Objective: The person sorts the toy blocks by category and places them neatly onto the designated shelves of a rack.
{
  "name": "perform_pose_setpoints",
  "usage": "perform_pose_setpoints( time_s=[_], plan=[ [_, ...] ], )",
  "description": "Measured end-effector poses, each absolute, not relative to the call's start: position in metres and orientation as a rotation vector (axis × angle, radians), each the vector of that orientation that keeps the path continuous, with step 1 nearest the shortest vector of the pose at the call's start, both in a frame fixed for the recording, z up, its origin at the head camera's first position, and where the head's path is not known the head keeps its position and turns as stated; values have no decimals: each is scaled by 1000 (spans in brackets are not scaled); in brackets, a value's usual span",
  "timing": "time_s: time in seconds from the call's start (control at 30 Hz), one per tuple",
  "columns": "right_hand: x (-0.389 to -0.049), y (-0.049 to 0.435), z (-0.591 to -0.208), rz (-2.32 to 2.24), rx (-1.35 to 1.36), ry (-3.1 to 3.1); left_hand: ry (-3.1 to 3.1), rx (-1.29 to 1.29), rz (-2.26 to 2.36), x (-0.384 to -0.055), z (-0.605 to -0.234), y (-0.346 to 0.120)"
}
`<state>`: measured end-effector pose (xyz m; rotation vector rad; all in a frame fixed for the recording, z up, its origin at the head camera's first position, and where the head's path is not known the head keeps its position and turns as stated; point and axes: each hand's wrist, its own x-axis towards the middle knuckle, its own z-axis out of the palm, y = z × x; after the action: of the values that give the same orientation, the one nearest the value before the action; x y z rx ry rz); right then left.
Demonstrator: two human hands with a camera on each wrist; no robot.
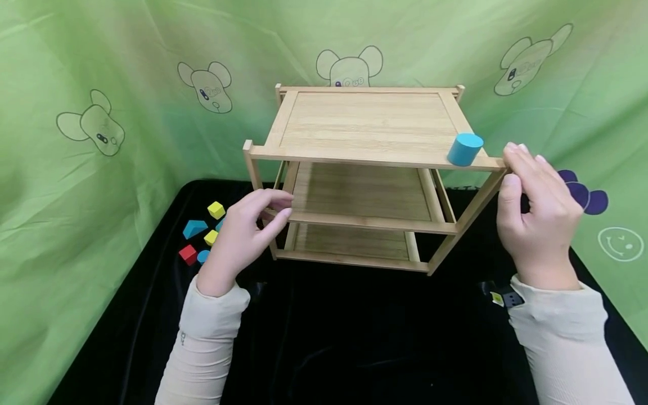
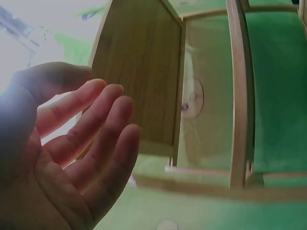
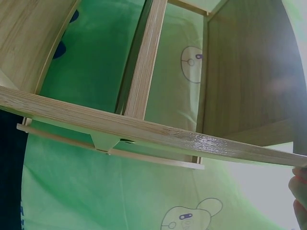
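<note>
A three-tier wooden shelf (image 1: 364, 126) stands in front of me, with a blue cylinder (image 1: 464, 149) upright near the front right of its top board. My right hand (image 1: 539, 211) is at the top front right corner, its curled fingers and thumb gripping the post end, which they hide. Only its fingertips (image 3: 300, 189) show at the right wrist view's edge. By the front left post, near the middle tier, is my left hand (image 1: 248, 233), fingers loosely bent. The left wrist view shows that left hand's palm (image 2: 62, 187) holding nothing.
Left of the shelf lie several blocks: a yellow cube (image 1: 216, 210), a blue triangular block (image 1: 194, 229), a red cube (image 1: 188, 255) and others partly behind the left hand. Black cloth (image 1: 354, 337) covers the table. Green printed curtain (image 1: 152, 45) surrounds it.
</note>
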<state>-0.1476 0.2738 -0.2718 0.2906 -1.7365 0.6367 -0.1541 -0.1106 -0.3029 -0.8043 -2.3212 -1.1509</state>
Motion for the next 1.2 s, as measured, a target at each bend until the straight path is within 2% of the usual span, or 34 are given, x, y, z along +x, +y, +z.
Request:
perform_pose_setpoints(
  time_s=[0.67, 1.2],
  plan=[
    [-145, 271, -269, 642, 276, -1758, -2709, -527, -1099, -168, -350, -177],
    [-146, 267, -268, 658, 256, -1737, -2989, -345, -953, -170, -360, -207]
  ],
)
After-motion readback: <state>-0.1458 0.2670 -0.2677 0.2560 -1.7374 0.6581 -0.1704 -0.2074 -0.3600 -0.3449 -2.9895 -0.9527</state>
